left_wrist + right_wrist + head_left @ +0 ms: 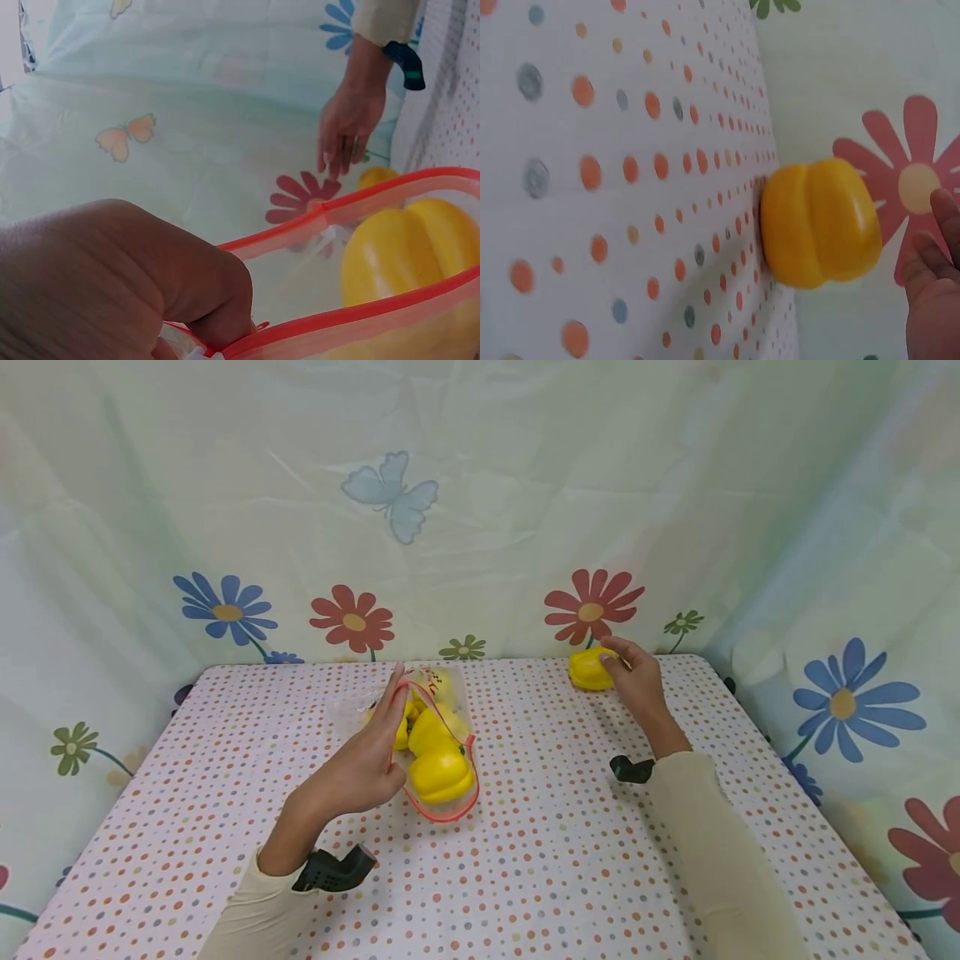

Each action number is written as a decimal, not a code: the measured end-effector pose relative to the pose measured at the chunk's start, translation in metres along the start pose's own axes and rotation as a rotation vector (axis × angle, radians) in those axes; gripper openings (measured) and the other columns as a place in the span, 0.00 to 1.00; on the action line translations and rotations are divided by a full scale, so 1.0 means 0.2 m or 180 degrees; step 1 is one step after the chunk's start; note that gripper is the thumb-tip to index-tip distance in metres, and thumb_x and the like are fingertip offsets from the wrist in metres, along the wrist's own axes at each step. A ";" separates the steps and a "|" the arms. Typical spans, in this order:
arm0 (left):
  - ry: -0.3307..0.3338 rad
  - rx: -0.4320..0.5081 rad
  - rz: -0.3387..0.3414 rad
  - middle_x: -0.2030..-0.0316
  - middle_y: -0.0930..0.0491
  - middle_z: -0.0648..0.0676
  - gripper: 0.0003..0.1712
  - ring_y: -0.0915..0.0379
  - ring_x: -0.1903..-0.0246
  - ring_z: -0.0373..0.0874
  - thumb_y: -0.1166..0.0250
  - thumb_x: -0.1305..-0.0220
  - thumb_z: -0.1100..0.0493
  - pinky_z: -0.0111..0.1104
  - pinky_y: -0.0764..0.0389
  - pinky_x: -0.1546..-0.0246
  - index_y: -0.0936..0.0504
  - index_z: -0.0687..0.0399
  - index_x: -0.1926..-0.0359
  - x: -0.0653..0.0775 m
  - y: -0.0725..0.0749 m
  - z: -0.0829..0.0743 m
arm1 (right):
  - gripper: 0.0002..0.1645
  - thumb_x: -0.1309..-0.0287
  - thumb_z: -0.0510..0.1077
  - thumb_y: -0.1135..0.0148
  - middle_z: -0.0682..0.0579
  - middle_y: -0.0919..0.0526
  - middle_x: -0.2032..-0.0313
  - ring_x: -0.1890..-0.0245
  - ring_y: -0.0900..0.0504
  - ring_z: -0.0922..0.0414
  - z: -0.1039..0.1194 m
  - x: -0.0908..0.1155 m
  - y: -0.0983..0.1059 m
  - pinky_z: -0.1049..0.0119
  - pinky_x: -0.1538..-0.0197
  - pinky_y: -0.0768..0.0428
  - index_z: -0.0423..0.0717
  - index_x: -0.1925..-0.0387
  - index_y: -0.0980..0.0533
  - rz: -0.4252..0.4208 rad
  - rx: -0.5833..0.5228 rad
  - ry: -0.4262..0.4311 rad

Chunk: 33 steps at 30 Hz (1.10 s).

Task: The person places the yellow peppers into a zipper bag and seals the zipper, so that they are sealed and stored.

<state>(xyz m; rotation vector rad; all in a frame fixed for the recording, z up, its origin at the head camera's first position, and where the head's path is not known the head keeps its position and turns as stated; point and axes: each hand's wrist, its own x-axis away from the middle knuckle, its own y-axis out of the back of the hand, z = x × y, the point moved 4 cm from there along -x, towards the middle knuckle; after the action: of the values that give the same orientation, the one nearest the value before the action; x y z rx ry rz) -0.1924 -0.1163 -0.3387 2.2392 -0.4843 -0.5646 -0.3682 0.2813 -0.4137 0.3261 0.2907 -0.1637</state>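
Note:
A clear plastic bag (461,710) with a red-trimmed mouth lies left of the table's middle, several yellow bell peppers (441,774) inside it. At its left side my left hand (367,756) grips the rim. Up close in the left wrist view, the red trim (390,304) runs out from under my left hand (150,277). Toward the back right edge, one loose yellow bell pepper (589,669) sits on the table. My right hand (637,681) is beside it; in the right wrist view, the fingers of my right hand (937,277) are apart from the pepper (821,223).
A polka-dot cloth (540,843) covers the table. Behind it and along both sides hangs a flower-printed curtain (495,527), close to the back edge where the loose pepper sits. Each wrist wears a black camera.

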 end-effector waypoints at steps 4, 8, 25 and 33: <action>-0.0041 -0.0013 -0.0006 0.26 0.81 0.47 0.61 0.72 0.26 0.47 0.43 0.55 0.81 0.39 0.26 0.44 0.68 0.62 0.25 0.00 0.00 0.00 | 0.29 0.33 0.60 0.47 0.56 0.29 0.35 0.31 0.38 0.57 -0.26 -0.14 0.06 0.59 0.33 0.38 0.60 0.33 0.30 -0.0079 0.0381 -0.0166; -0.0063 -0.0032 0.0018 0.26 0.82 0.47 0.61 0.72 0.26 0.46 0.44 0.55 0.81 0.35 0.23 0.48 0.69 0.61 0.25 0.00 0.00 0.01 | 0.34 0.35 0.67 0.50 0.61 0.36 0.31 0.30 0.41 0.57 -0.44 -0.22 0.10 0.54 0.33 0.37 0.68 0.30 0.37 -0.0124 0.0705 -0.0506; 0.0057 0.0019 0.0040 0.26 0.82 0.45 0.62 0.70 0.26 0.47 0.43 0.55 0.81 0.30 0.20 0.59 0.69 0.60 0.24 0.00 -0.01 0.02 | 0.45 0.33 0.60 0.47 0.49 0.50 0.25 0.28 0.47 0.49 -0.21 -0.07 0.03 0.52 0.32 0.40 0.57 0.23 0.53 0.0232 0.0193 -0.1191; 0.0030 0.0024 0.0048 0.26 0.82 0.46 0.62 0.70 0.26 0.47 0.43 0.55 0.81 0.28 0.20 0.61 0.69 0.61 0.24 -0.01 -0.01 0.03 | 0.42 0.33 0.58 0.46 0.45 0.37 0.32 0.36 0.33 0.49 -0.26 -0.07 0.01 0.58 0.39 0.29 0.57 0.23 0.50 0.0035 0.0387 -0.1199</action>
<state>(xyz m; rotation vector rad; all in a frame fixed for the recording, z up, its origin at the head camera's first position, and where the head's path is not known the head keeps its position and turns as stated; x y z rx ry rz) -0.1956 -0.1170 -0.3439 2.2426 -0.4990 -0.5449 -0.3946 0.3016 -0.4550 0.4094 -0.0940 -0.2283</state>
